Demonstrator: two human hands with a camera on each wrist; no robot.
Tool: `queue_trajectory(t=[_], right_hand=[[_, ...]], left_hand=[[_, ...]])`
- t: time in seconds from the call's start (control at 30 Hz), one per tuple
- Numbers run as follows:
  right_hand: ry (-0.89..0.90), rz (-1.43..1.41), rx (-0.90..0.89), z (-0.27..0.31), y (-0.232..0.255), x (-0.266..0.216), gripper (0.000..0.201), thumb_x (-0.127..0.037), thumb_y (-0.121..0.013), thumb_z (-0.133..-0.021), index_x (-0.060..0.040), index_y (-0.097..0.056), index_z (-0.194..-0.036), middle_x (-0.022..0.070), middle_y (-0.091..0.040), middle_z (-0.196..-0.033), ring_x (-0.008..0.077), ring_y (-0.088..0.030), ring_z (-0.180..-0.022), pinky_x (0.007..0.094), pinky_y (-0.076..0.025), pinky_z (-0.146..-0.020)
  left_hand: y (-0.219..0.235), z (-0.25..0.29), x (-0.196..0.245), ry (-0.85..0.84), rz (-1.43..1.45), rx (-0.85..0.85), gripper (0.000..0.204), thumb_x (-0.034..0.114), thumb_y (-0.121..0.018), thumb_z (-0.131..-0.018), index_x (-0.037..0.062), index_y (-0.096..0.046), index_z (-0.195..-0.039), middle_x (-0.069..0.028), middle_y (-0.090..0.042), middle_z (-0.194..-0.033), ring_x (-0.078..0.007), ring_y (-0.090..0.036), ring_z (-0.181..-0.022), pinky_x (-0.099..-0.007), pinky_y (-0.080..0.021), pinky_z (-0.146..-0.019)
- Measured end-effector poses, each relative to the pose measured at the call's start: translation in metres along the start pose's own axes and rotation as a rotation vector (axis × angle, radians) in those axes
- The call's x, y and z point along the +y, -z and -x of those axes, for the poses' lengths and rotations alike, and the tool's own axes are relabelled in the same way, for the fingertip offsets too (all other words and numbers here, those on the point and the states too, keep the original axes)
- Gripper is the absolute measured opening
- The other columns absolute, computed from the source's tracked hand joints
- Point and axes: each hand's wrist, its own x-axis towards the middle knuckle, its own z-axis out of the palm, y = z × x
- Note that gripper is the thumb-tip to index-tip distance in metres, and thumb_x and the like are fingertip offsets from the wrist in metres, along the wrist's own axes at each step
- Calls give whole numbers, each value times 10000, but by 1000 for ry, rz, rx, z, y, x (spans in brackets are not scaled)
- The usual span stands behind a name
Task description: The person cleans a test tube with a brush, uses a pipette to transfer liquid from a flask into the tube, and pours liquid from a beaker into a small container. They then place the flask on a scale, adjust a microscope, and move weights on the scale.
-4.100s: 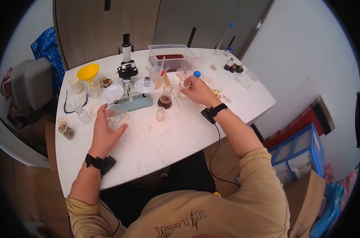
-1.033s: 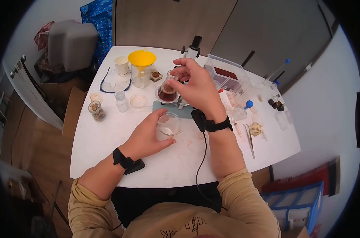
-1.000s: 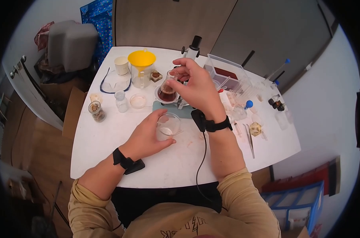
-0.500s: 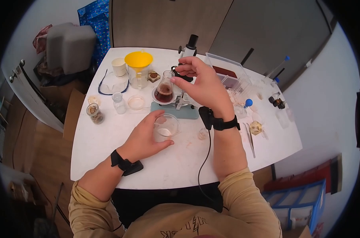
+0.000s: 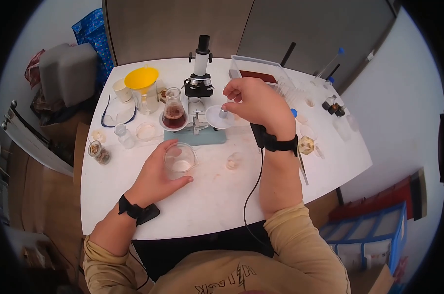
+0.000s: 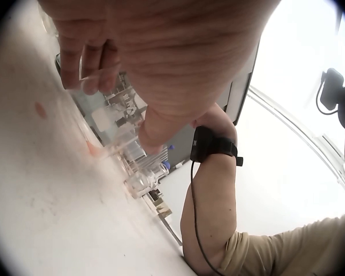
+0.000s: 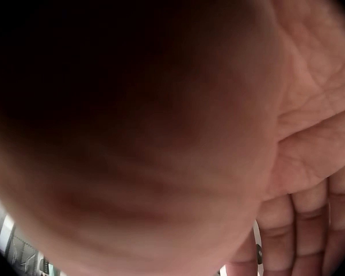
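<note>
My left hand [image 5: 156, 176] curves round a clear glass beaker [image 5: 181, 159] at the front left of the balance; its thumb and fingers frame the glass in the left wrist view. My right hand [image 5: 261, 100] is over the balance's right pan [image 5: 213, 121], thumb tip right at the top of a small metal weight [image 5: 223, 113], other fingers loosely bent. A conical flask [image 5: 174, 110] of dark brown liquid stands upright on the left pan [image 5: 169, 129]. The balance's blue-green base [image 5: 195, 138] lies behind the beaker. My palm fills most of the right wrist view.
A microscope [image 5: 200, 68] stands behind the balance. Goggles [image 5: 118, 117], a yellow funnel [image 5: 141, 77] and a jar of brown pieces [image 5: 99, 153] are at the left. Small glassware [image 5: 233, 161] stands in front; a clear bin [image 5: 256, 68] and dark bottles [image 5: 333, 107] lie at the right.
My right hand has let go of the flask, now on the left pan, and moved right to the weight. Earlier it held small glassware farther right. My left hand stays at the beaker.
</note>
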Motion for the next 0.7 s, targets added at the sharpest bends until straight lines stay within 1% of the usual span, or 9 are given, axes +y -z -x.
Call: queue_trajectory(t=[0.13,0.2,0.23,0.3,0.4,0.43,0.5,0.63,0.7], right_hand=[[-41,33,-35,-6,-4,2,341,-140,-905,-864,-15,-824,-1170,165,-841,-1106,340,-809,-1029,422,-635,-901],[-47,29,-54,-8,-7,3,278,-107,-899,-844,-11,-837,-1098,171,-837,-1063,349,-809,-989,426,-640,-877],[-50,25,-55,-10,-9,6,278,-107,-899,-844,-11,-837,-1098,171,-837,-1063,349,-809,-989,426,-640,-877],[-13,5,-63,-14,-13,10,197,-81,-888,-830,-12,-844,-1009,188,-827,-1032,358,-803,-954,437,-641,-851],[12,16,-41,-13,-14,9,147,-43,-863,-823,-12,-844,-965,198,-818,-1010,370,-798,-936,448,-637,-832],[9,16,-44,-14,-15,10,147,-43,-863,-823,-12,-844,-965,198,-818,-1010,370,-798,-936,448,-637,-832],[62,25,10,-15,-19,13,155,-24,-845,-794,-10,-834,-948,203,-813,-992,378,-792,-911,456,-633,-805],[52,29,-16,-15,-14,8,169,-29,-833,-757,0,-819,-923,208,-805,-963,372,-789,-891,446,-633,-788],[43,51,-83,-13,-9,1,232,-48,-847,-805,35,-819,-1021,151,-833,-928,242,-817,-867,352,-639,-794]], left_hand=[[0,0,-1,13,21,-2,1017,146,-1010,-809,45,-454,-1655,-157,-671,-1430,-281,-688,-1308,-406,-570,-1122],[-2,-1,-2,6,17,0,1013,139,-1010,-806,45,-458,-1650,-149,-674,-1411,-272,-688,-1297,-404,-572,-1118],[-2,-1,-3,-4,16,4,1010,132,-1010,-803,46,-462,-1646,-141,-678,-1392,-264,-689,-1286,-402,-574,-1113],[-3,-2,-5,-13,6,8,1007,127,-1010,-799,48,-465,-1643,-135,-682,-1380,-257,-687,-1282,-401,-574,-1112],[-4,-2,-5,-14,-5,15,1003,120,-1009,-795,50,-470,-1638,-126,-687,-1361,-248,-685,-1278,-402,-574,-1112],[-4,-2,-4,-6,-8,17,1002,119,-1009,-793,50,-472,-1637,-124,-689,-1354,-246,-685,-1279,-403,-573,-1114],[-2,-2,-2,8,-3,7,1001,120,-1007,-795,47,-471,-1637,-124,-688,-1353,-248,-682,-1288,-406,-570,-1123],[-2,-2,0,25,17,-2,996,125,-1002,-804,34,-466,-1638,-127,-685,-1352,-255,-675,-1312,-413,-559,-1144],[-3,-2,-2,19,16,-1,996,130,-1002,-808,33,-463,-1640,-128,-685,-1352,-255,-673,-1315,-414,-556,-1146]])
